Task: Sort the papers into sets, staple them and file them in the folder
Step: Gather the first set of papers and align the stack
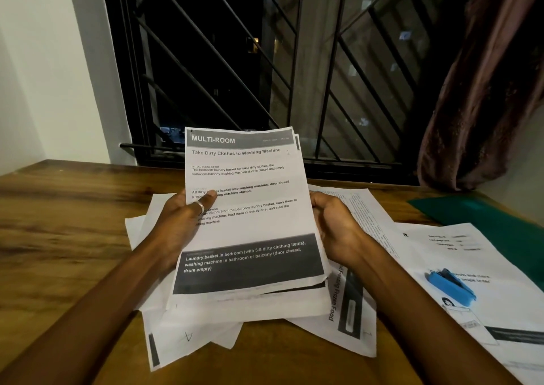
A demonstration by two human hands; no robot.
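Note:
I hold a thin set of printed papers (250, 213) upright above the table; its top sheet is headed "MULTI-ROOM". My left hand (182, 219) grips the set's left edge, the thumb with a ring lying across the print. My right hand (332, 225) curls round the right edge. Loose sheets (188, 331) lie fanned out on the table under the held set. A blue stapler (450, 286) rests on another printed sheet (477, 252) at the right. The green folder (482, 216) lies flat at the far right.
The wooden table (64, 225) runs to a white wall on the left. Behind it stands a dark window with metal bars (265, 60). A brown curtain (482, 90) hangs at the right, down to the table's back corner.

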